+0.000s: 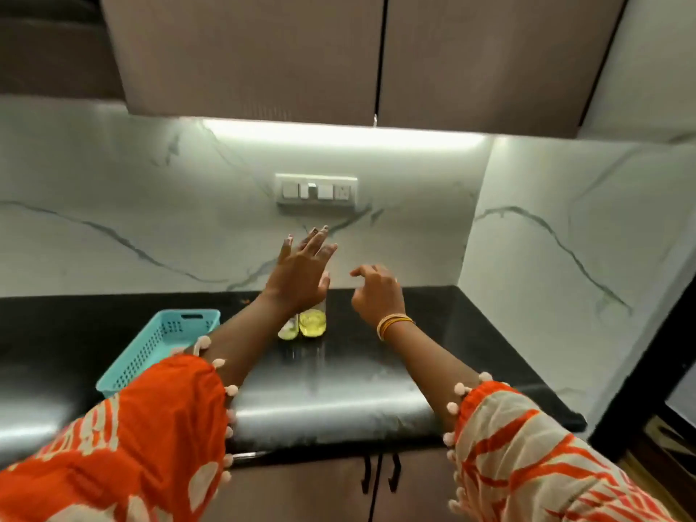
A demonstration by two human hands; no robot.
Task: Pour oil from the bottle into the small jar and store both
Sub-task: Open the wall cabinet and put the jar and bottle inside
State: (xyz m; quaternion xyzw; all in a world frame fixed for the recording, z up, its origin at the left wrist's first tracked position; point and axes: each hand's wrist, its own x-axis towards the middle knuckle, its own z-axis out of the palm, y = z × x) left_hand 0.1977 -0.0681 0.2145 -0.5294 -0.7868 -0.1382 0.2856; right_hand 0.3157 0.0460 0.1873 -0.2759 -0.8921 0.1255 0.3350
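A clear bottle (312, 322) with yellow oil in its base stands on the black counter (339, 386), near the back wall. A smaller clear jar (287, 328) stands touching its left side. My left hand (301, 271) hovers above both with fingers spread and straight, hiding their tops; it holds nothing. To the right of the bottle, my right hand (376, 292) is raised with fingers loosely curled and empty, apart from the bottle.
A turquoise perforated basket (158, 348) sits on the counter at the left. A switch panel (316, 192) is on the marble backsplash. Closed wall cabinets (339, 54) hang overhead. Lower cabinet doors (380, 480) are below the counter edge. A side wall closes the right.
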